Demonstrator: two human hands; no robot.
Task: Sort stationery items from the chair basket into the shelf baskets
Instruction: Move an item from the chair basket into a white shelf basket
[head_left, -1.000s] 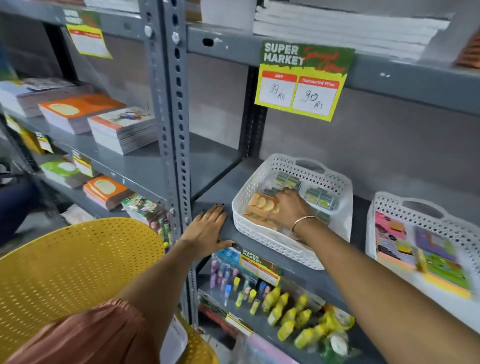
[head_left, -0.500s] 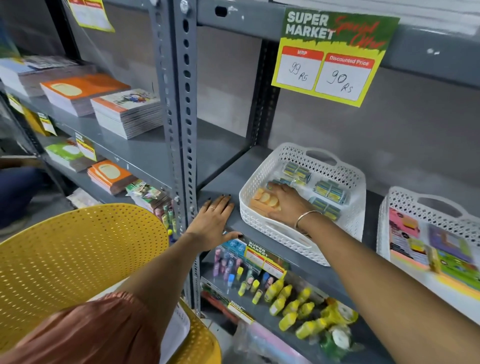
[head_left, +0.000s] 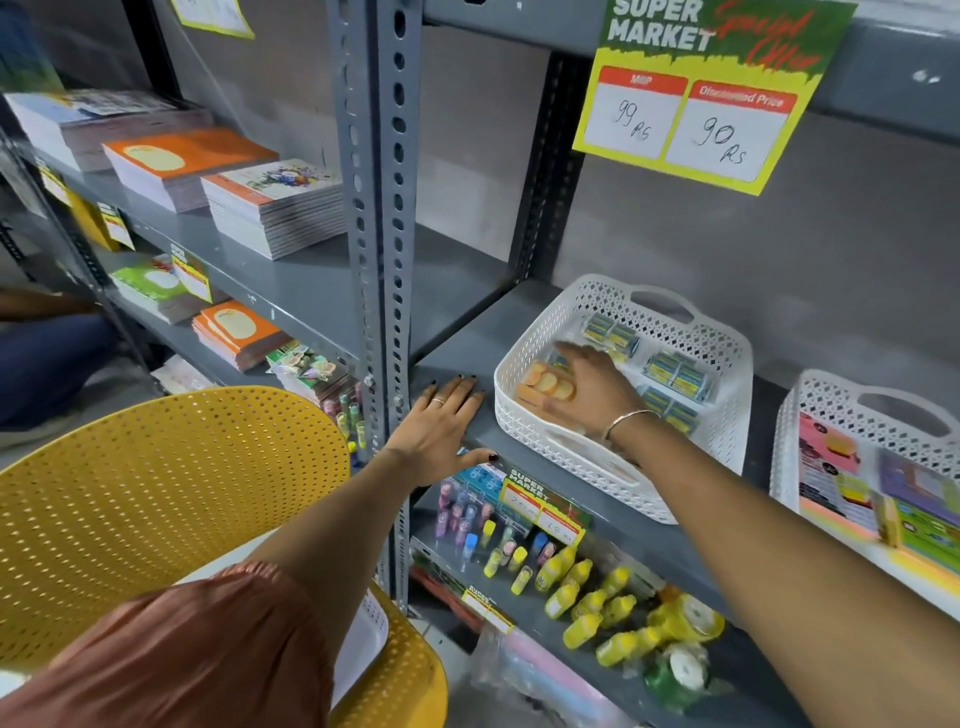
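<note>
A white lattice shelf basket (head_left: 723, 339) stands on the grey middle shelf. It holds an orange pack of round pieces (head_left: 545, 387) and several blue-green packs (head_left: 675, 373). My right hand (head_left: 592, 392) lies inside this basket, palm down, fingers stretched flat over the orange pack's right side and not curled around it. My left hand (head_left: 441, 428) rests flat on the shelf's front edge, left of the basket, holding nothing. A corner of the white chair basket (head_left: 366, 636) shows on the yellow chair (head_left: 171, 493); my left sleeve hides most of it.
A second white basket (head_left: 831, 397) with bright sticky-note packs stands at the right. A slotted steel upright (head_left: 382, 208) stands just left of my left hand. Notebook stacks (head_left: 275, 208) fill the left shelves. Yellow bottles (head_left: 582, 597) and small markers lie on the shelf below.
My right hand has slid a little deeper into the basket, its fingers spreading over the orange pack. My left hand has stayed on the shelf edge. The camera has dipped closer.
</note>
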